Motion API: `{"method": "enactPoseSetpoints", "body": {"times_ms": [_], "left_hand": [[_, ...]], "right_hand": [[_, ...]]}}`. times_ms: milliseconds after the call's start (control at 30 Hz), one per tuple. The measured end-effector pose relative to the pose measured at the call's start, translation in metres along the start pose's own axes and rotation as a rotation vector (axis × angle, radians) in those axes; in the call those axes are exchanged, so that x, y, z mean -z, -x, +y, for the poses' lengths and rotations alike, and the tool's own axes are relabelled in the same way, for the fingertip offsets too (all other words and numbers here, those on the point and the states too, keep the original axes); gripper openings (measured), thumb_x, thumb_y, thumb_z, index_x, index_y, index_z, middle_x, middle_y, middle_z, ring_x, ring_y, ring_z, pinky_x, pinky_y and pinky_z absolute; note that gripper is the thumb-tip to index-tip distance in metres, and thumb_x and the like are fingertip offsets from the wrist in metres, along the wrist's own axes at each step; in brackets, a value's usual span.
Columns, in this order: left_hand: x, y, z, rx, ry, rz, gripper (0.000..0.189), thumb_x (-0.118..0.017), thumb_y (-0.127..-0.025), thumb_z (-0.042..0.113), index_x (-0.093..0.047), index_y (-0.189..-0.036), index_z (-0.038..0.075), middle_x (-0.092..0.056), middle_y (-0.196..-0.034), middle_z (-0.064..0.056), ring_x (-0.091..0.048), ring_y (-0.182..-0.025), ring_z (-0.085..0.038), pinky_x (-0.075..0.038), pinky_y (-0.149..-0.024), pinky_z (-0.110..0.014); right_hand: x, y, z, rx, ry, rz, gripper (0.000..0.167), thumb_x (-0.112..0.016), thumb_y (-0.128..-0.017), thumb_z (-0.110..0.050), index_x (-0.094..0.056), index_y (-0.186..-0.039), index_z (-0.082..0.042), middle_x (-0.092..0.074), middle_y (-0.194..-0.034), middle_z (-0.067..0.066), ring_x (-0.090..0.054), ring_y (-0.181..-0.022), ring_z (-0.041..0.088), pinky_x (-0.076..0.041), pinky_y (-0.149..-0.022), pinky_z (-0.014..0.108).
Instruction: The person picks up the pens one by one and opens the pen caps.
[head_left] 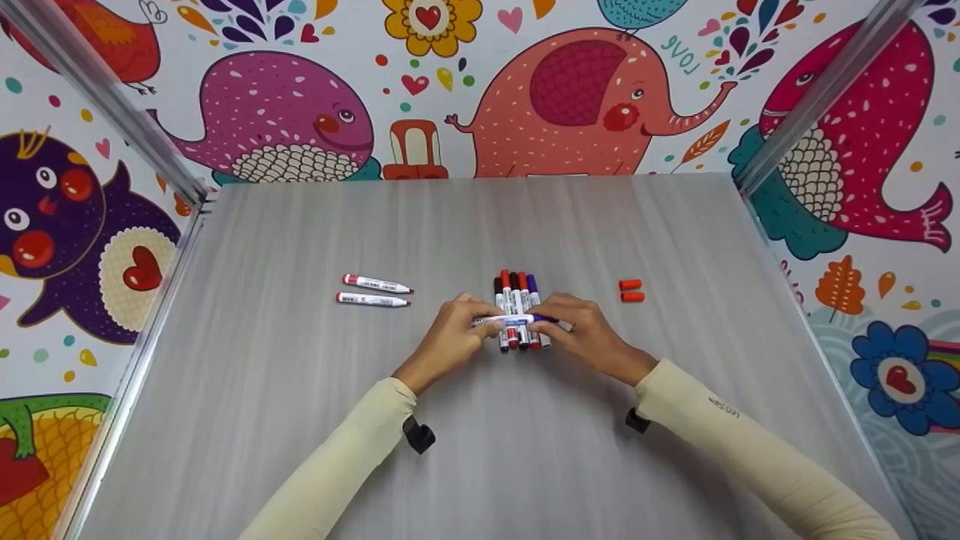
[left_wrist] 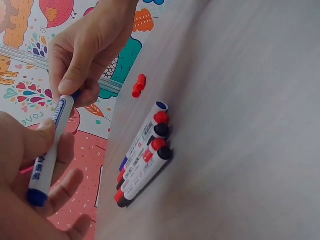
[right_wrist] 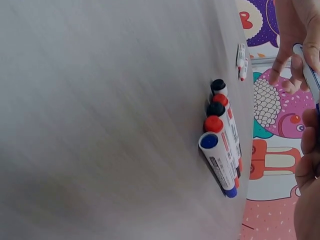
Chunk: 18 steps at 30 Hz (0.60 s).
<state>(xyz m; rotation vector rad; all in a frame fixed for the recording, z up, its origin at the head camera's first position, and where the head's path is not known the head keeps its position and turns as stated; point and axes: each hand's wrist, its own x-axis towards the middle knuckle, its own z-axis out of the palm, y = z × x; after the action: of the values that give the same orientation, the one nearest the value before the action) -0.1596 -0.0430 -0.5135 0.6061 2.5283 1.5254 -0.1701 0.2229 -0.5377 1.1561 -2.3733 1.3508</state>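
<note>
A white whiteboard marker with blue ends (head_left: pixel 517 320) lies level between both hands, above a row of markers. My left hand (head_left: pixel 451 327) pinches its white barrel between thumb and fingers; in the left wrist view the blue rear end (left_wrist: pixel 37 197) pokes out past that hand. At the other end, my right hand (head_left: pixel 589 330) grips the blue cap, mostly covered by the fingers. Beneath them on the table lie several capped markers (left_wrist: pixel 145 172), side by side, with black, red and blue caps. The right wrist view shows their ends (right_wrist: pixel 214 124) lined up.
Two uncapped red markers (head_left: pixel 375 300) lie on the table (head_left: pixel 300 435) to the left, tips pointing right. Two loose red caps (head_left: pixel 631 285) sit to the right of the row. Walls with cartoon animals (head_left: pixel 570 105) and metal posts (head_left: pixel 832 94) border the table.
</note>
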Motion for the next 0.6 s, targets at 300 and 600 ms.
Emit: {"method": "enactPoseSetpoints", "body": {"times_ms": [300, 600], "left_hand": [[0.006, 0.0, -0.004, 0.029, 0.004, 0.011, 0.015, -0.079, -0.102, 0.008, -0.085, -0.115, 0.004, -0.077, -0.107, -0.004, -0.063, -0.103, -0.019, -0.053, -0.087, -0.037], [0.012, 0.004, -0.01, 0.06, -0.011, 0.045, 0.018, -0.085, -0.096, 0.008, -0.086, -0.114, 0.009, -0.078, -0.111, -0.002, -0.063, -0.105, -0.02, -0.054, -0.089, -0.037]], "right_hand": [[0.012, 0.002, 0.005, 0.007, 0.033, 0.054, 0.034, -0.087, -0.088, 0.005, -0.083, -0.121, -0.005, -0.079, -0.101, 0.003, -0.068, -0.091, 0.02, -0.054, -0.085, 0.02], [0.015, 0.008, 0.006, -0.048, 0.016, 0.113, 0.033, -0.09, -0.086, 0.0, -0.085, -0.118, -0.006, -0.084, -0.105, 0.008, -0.057, -0.087, 0.023, -0.045, -0.078, 0.023]]}}
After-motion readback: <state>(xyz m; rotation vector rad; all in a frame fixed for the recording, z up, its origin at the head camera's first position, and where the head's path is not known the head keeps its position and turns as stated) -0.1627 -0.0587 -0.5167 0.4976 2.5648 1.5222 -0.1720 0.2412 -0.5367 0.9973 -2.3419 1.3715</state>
